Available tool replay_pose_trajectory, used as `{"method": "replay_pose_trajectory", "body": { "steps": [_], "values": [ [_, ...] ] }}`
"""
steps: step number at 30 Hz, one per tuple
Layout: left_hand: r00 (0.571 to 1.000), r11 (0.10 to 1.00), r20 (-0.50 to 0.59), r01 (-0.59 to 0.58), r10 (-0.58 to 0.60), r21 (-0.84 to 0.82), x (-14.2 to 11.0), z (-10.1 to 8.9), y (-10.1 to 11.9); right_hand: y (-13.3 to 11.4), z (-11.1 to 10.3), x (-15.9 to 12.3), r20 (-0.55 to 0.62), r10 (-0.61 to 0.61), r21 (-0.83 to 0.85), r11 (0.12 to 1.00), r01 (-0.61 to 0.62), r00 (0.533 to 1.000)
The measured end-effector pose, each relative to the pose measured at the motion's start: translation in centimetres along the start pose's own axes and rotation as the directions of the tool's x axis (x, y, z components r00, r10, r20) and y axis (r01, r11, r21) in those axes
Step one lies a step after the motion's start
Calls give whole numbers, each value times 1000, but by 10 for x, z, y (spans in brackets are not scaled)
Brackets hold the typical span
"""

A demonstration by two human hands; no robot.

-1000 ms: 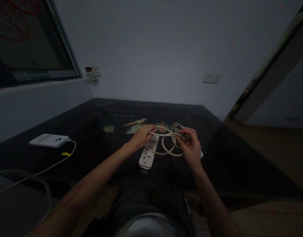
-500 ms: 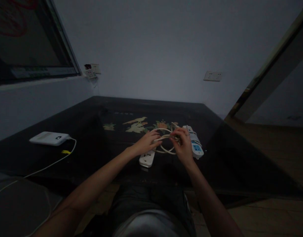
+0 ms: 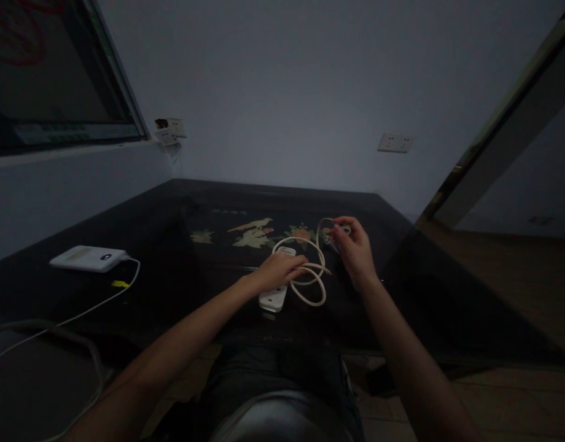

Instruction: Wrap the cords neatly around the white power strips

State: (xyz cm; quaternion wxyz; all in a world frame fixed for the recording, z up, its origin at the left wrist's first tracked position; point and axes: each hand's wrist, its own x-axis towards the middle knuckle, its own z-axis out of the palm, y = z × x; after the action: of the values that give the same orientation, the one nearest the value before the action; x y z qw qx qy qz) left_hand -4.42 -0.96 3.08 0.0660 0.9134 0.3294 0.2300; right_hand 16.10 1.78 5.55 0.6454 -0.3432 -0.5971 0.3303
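Observation:
A white power strip (image 3: 273, 299) lies on the dark table, partly covered by my left hand (image 3: 280, 270). The fingers of that hand are closed on the loose loops of its off-white cable (image 3: 317, 301), which spread to the right of the strip. Further right, my right hand (image 3: 357, 250) is raised a little, its thumb and fingers pinched on the cable where it arches over. A small white piece, perhaps the plug, shows beside these fingers; its shape is unclear. The second power strip, with blue sockets, is not clearly visible behind my right hand and wrist.
On the left of the black table (image 3: 172, 212) lies a white power bank (image 3: 88, 259) with a thin white cable (image 3: 93, 307) running off the near edge. A yellow tag (image 3: 120, 284) is beside it. Wall sockets (image 3: 395, 142) are above the table; a window stands at left.
My right hand has moved right and slightly up, drawing cable away from the coil. The loops between the hands have loosened and shifted. The second strip is now covered from view.

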Motion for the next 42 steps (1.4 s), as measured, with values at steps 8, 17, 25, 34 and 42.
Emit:
{"method": "replay_pose_trajectory", "body": {
  "steps": [8, 17, 25, 34, 42],
  "values": [
    [995, 981, -28, 90, -96, -172, -4, -1, -1, 12, -24, 75, -135, -121, -6, 993, 121, 983],
    [988, 962, 22, 156, -155, -224, -14, -9, 7, 37, -66, 137, -374, 27, 59, 998, -6, 927],
    [975, 964, 18, 223, -223, -146, -20, -14, 9, 61, -93, 151, -545, 179, 121, 984, -134, 819],
    [990, 989, -33, 134, -136, -69, -27, -18, -3, 68, -111, 144, -593, 207, 140, 978, -154, 778],
    [985, 985, 10, 172, -173, 25, -31, -20, -4, 51, -129, 143, -588, 119, 83, 993, -87, 800]
  ]
}}
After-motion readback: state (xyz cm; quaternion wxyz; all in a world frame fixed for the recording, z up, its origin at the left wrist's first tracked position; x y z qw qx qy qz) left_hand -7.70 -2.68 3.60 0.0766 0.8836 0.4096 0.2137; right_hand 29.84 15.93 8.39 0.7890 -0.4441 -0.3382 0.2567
